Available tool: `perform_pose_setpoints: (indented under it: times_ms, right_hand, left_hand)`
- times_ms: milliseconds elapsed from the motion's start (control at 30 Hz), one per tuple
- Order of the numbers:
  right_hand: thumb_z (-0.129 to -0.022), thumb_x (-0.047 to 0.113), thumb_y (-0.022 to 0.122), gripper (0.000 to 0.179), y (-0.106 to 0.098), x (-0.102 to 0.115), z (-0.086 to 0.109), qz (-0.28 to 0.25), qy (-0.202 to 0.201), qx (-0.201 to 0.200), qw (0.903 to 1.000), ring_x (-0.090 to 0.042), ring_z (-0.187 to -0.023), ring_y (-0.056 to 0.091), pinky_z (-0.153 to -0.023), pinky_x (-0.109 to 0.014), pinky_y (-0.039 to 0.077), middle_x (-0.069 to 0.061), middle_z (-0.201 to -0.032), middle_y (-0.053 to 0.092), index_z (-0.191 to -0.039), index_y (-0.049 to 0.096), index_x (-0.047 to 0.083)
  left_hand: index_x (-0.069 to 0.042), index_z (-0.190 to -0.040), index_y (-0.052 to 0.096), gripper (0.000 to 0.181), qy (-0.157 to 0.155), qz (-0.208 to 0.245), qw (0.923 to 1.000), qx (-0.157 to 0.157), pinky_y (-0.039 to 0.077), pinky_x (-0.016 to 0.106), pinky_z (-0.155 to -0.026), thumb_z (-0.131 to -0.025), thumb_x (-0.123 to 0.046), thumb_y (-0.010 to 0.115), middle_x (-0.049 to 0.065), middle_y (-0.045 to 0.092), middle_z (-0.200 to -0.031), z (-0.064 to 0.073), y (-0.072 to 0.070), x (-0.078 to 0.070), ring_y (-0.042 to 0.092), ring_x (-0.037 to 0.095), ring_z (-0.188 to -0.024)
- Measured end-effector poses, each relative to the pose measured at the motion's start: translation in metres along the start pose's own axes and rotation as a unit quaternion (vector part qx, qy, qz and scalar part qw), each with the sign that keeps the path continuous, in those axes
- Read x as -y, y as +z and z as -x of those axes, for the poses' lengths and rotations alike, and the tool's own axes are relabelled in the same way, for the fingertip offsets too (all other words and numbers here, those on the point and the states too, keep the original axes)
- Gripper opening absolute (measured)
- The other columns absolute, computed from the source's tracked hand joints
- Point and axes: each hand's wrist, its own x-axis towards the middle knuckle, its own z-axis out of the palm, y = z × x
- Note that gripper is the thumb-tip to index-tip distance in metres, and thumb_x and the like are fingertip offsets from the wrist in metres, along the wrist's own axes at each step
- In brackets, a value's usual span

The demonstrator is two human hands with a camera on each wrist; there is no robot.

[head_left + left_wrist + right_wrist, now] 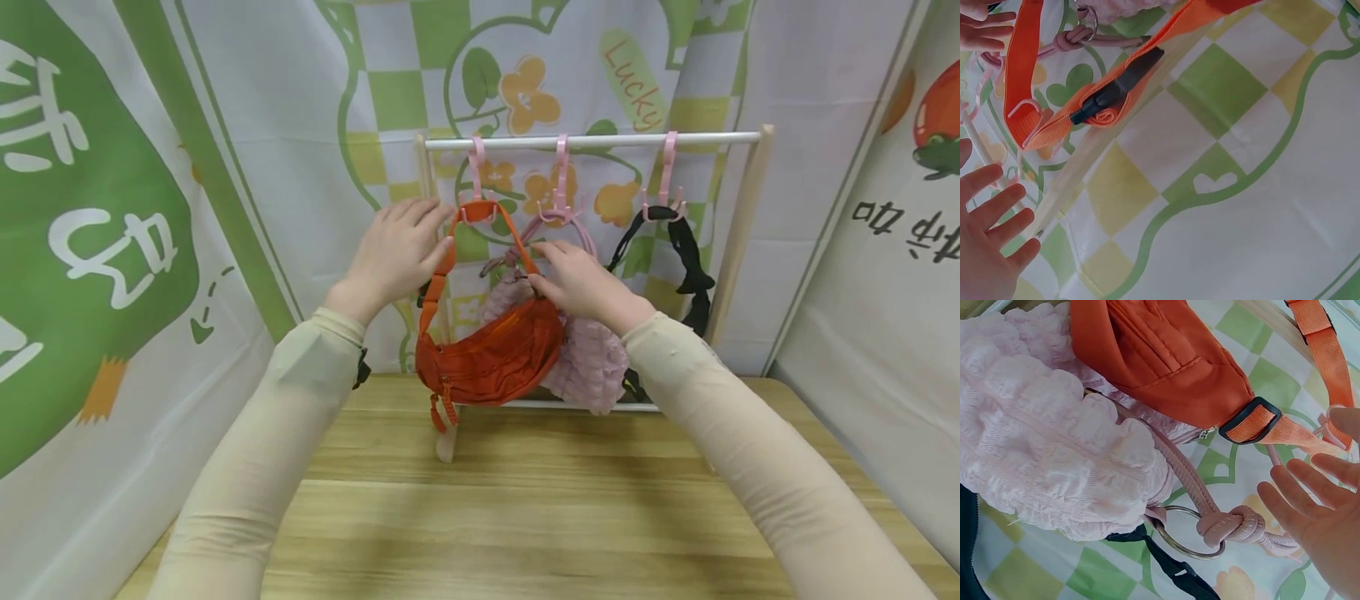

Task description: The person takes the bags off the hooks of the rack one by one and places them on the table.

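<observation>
Behind the silver-railed pale-wood rack (615, 140), a pale-green rounded label (621, 57) on green-and-yellow checked white cloth (397, 100) reads "Lucky". Left of the rack, a green printed panel (127, 158) bears white characters, not surely readable; right, white cloth (855, 308) carries upside-down black characters, apparently 柿如.

Puffy pink bag (588, 358), black strap (696, 282) hanging; wood-grain table (525, 533) below.

My right hand (1332, 519) was near the strap (1300, 434) of the orange bag (1160, 369), fingers (1313, 481) extended, the pink bag (1047, 437) alongside, its handle (1188, 475) knotted by a metal ring (1179, 550), checked cloth (1104, 575) behind.
</observation>
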Motion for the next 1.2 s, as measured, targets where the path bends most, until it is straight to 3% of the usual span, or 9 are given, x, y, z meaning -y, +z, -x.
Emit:
perform_pose_setpoints:
  times_ms: [833, 1200]
  right_hand:
    - [-0.097, 0.028, 0.052, 0.048, -0.003, -0.004, -0.015, -0.02, 0.021, 0.002, 0.9996, -0.03, -0.123, 0.05, -0.102, -0.046, 0.043, -0.019, -0.135, 0.049, -0.138, 0.043, 0.004]
    - [-0.097, 0.028, 0.053, 0.05, -0.004, -0.007, -0.02, -0.015, 0.023, 0.009, 0.9996, -0.032, -0.124, 0.049, -0.103, -0.048, 0.041, -0.02, -0.136, 0.048, -0.138, 0.042, 0.001]
  left_hand:
    - [-0.011, -0.145, 0.036, 0.051, 0.006, -0.034, 0.9975, 0.061, 0.022, 0.051, -0.115, -0.102, -0.039, 0.034, 0.014, 0.038, -0.149, -0.039, -0.036, 0.001, 0.032, 0.035, -0.138]
    - [-0.011, -0.144, 0.037, 0.05, 0.021, -0.042, 0.9973, 0.056, 0.018, 0.047, -0.117, -0.102, -0.037, 0.034, 0.013, 0.039, -0.148, -0.053, -0.046, 0.0, 0.032, 0.033, -0.138]
